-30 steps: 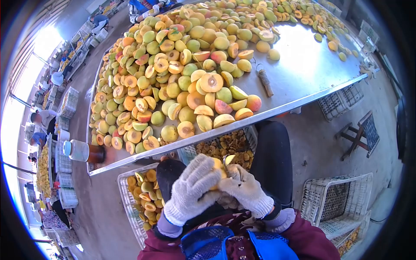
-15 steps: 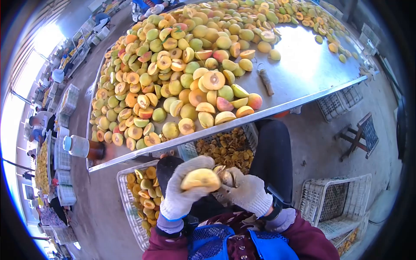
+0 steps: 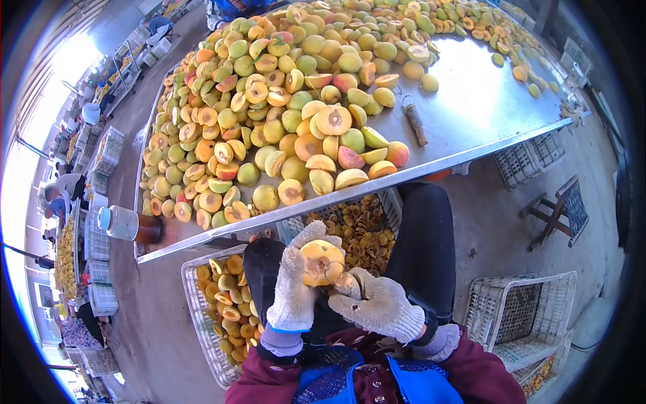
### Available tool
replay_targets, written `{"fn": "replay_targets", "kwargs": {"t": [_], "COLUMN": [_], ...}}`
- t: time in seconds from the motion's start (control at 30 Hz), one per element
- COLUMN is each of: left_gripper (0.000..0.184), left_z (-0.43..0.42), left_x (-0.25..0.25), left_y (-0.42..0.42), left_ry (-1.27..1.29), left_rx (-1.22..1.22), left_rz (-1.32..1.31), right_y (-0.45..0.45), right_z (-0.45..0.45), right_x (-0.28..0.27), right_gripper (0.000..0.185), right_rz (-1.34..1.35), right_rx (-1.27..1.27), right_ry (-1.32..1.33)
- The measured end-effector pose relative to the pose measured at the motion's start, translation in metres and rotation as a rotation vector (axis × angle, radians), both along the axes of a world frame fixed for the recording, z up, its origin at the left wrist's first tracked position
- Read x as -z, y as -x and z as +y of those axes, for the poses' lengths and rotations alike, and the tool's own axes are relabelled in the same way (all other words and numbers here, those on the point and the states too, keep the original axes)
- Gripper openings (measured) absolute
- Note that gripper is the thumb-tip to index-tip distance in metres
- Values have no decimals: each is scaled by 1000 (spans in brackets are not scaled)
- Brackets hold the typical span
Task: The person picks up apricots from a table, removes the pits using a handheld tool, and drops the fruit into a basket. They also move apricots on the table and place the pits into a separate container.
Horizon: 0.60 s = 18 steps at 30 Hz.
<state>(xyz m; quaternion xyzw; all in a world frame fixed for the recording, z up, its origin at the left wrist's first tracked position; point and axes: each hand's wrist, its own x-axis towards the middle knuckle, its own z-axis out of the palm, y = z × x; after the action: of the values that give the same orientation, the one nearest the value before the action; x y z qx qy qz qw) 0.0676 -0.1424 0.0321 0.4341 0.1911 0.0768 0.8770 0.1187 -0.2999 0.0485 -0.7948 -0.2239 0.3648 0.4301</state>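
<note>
Gloved, my left hand [image 3: 296, 286] holds a halved yellow fruit [image 3: 321, 262] with its cut face up. My right hand [image 3: 380, 304], also gloved, is closed on a short tool with a wooden handle [image 3: 347, 285]; its thin wire end is against the cut face. Both hands are above my lap. Below and beyond them a crate of brown-orange pit pieces [image 3: 356, 232] stands between my knees. To the left, a white crate [image 3: 195, 296] holds fruit halves. A large heap of whole and halved fruit [image 3: 269, 121] covers much of the metal table [image 3: 457, 128].
A second wooden-handled tool [image 3: 415, 124] lies on the table. A jar of dark liquid [image 3: 131, 225] is at the left corner. Crates [image 3: 521, 316] and a folding stool [image 3: 562, 210] stand at right. Other people are at far left, and part of a person [image 3: 235, 8] shows across the table.
The fruit half has turned from side-on to cut face up, and my left hand has moved slightly right. The tool end has come onto the fruit. The person across has shifted partly out of view.
</note>
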Motion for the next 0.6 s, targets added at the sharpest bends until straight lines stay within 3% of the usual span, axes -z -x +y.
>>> {"fn": "replay_targets", "kwargs": {"t": [0.3,0.37,0.43,0.47,0.53,0.6], "left_gripper": [70,61,59,60,66,70], "left_z": [-27,-32,-23,-18,-7,-16], "left_x": [-13,-15,-21,-29,-32,-33], "left_y": [6,4,5,3,-1,-6], "left_ry": [-72,-379,-467,-370,-160,-165], "left_rx": [-28,-110,-64,34,187,134], "left_rz": [-88,-149,-126,-42,-10,-55], "right_y": [11,9,0,0,1,-2], "right_z": [0,-1,-3,-5,-8,-9], "right_x": [6,4,-13,-10,-2,-7], "right_gripper": [45,46,42,42,35,32], "right_rz": [-125,-116,389,388,829,690], "right_rx": [82,90,-22,-19,10,67], "right_ry": [-45,-69,-147,-147,-276,-265]}}
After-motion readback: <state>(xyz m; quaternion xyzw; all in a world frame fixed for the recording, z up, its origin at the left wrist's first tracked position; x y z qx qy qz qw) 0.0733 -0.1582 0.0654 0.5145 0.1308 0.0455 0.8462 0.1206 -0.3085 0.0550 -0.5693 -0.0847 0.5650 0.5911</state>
